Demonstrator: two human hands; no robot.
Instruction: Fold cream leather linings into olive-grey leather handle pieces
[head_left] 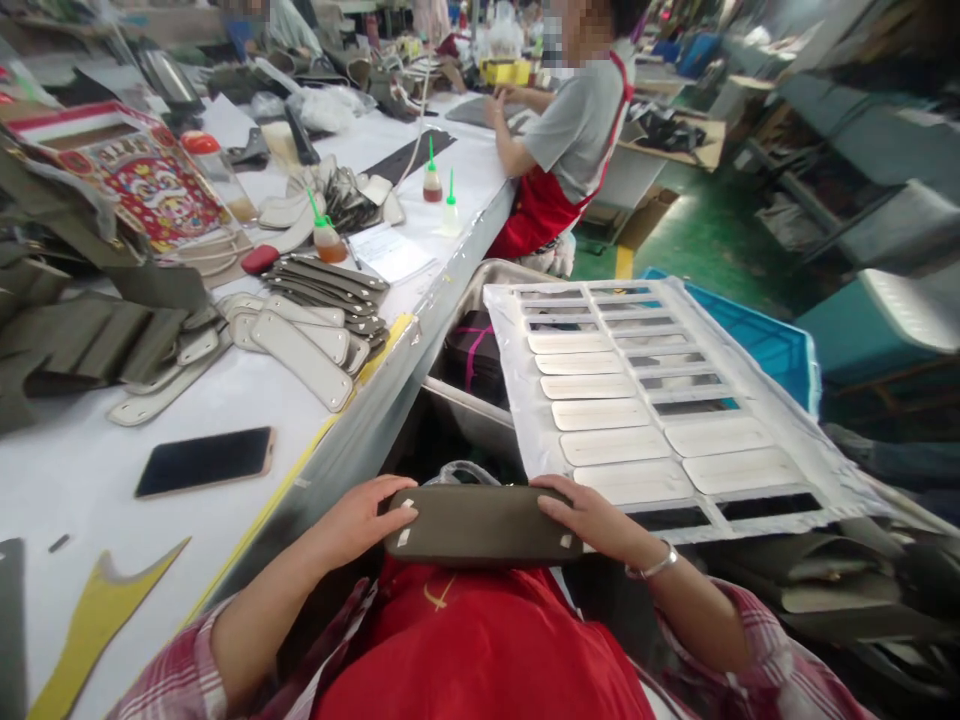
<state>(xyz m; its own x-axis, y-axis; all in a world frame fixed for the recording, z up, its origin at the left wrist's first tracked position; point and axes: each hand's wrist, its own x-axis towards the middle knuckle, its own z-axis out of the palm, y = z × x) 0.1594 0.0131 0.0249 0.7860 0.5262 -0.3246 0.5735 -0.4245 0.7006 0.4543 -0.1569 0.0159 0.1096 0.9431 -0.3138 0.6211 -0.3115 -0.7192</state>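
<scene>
A long olive-green panel with rounded corners lies across my lap, against the red apron. Small white patches show near its corners. My left hand grips its left end, thumb on top and fingers at the far edge. At the opposite end my right hand holds it the same way, a silver bangle on that wrist. Beyond the panel, to the right, rests a white slotted frame; pale rounded strips fill several of its slots.
On the white table at left are a phone, a yellow curved template, grey strap pieces and green-tipped glue bottles. A blue crate stands behind the frame. A co-worker sits farther along the table.
</scene>
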